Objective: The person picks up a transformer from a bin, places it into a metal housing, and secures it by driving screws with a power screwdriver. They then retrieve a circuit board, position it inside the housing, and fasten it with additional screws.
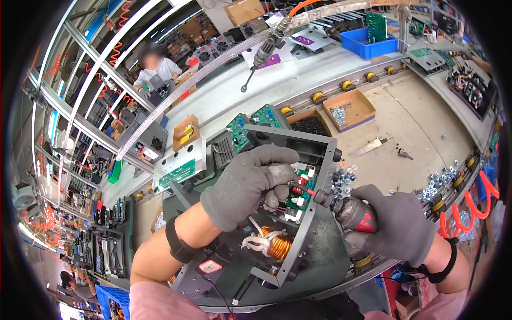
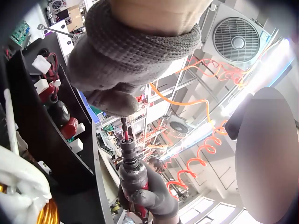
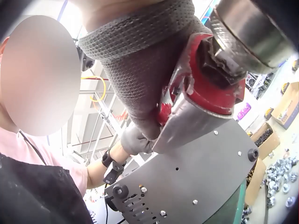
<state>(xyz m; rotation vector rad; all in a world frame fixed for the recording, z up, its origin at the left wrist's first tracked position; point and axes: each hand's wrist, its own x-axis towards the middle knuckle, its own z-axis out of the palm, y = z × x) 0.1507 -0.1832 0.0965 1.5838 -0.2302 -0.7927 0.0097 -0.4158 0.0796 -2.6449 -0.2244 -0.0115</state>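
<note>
My gloved right hand (image 1: 397, 221) grips a pneumatic screwdriver (image 1: 358, 214), whose red and dark body also shows in the left wrist view. Its bit (image 2: 124, 129) points at my gloved left hand (image 1: 250, 184). The left fingers are curled, with thumb and fingertips around the bit's end; whatever small piece sits there is hidden. Both hands are over an open dark grey metal case (image 1: 328, 160) tilted on the bench. Inside it are a green circuit board (image 1: 294, 202) with red and white parts and a copper-wound coil (image 1: 280, 246) with white wrapped leads.
Loose nuts and bolts (image 1: 440, 178) lie right of the case. Behind it are a cardboard tray (image 1: 349, 109), a bin of black screws (image 1: 310, 125) and more circuit boards (image 1: 265, 116). Another driver (image 1: 266, 50) hangs overhead. An orange coiled hose (image 1: 469, 205) is at the right.
</note>
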